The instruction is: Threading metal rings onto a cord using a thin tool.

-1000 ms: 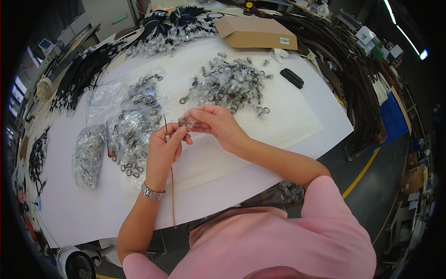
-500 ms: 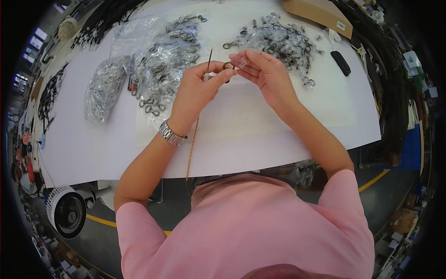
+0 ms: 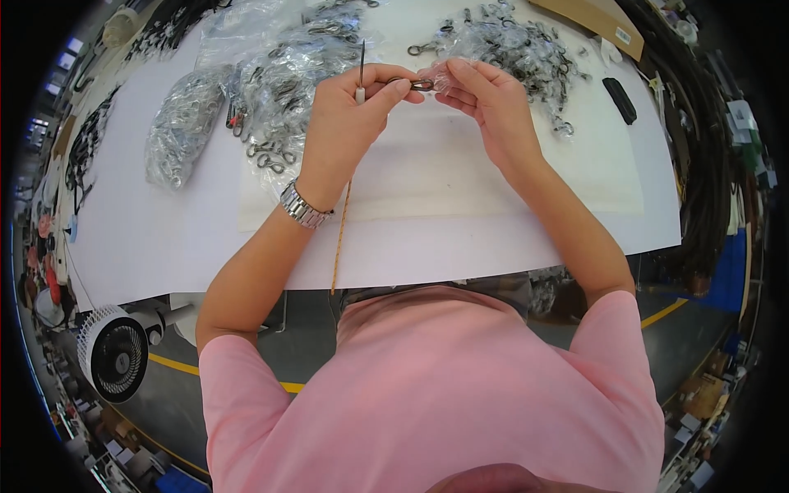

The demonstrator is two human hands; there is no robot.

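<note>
My left hand [image 3: 349, 115] is closed, with thumb and forefinger pinching a dark metal piece with a ring-shaped end [image 3: 422, 85]. A thin pointed tool [image 3: 362, 62] with a white collar sticks up from the same hand. Below the wrist a yellow-brown cord [image 3: 339, 238] runs down past the table edge. Pinched in my right hand [image 3: 497, 103] is clear plastic film [image 3: 440, 78], right against the ring end. Whether the film still wraps the metal I cannot tell. Both hands are above the white table [image 3: 460, 189], between two heaps of similar pieces.
A left heap of metal pieces [image 3: 283, 103] lies in plastic, beside a full clear bag [image 3: 187, 127]. The right heap [image 3: 526, 62] sits beyond my right hand. A black oblong object [image 3: 620, 100] and a cardboard box [image 3: 596, 25] lie at right. A fan [image 3: 115, 353] stands at lower left.
Both hands have moved up and away from me in the picture, though the whole view has shifted too. The metal piece now extends farther toward my right fingers, which pinch the film closer to it.
</note>
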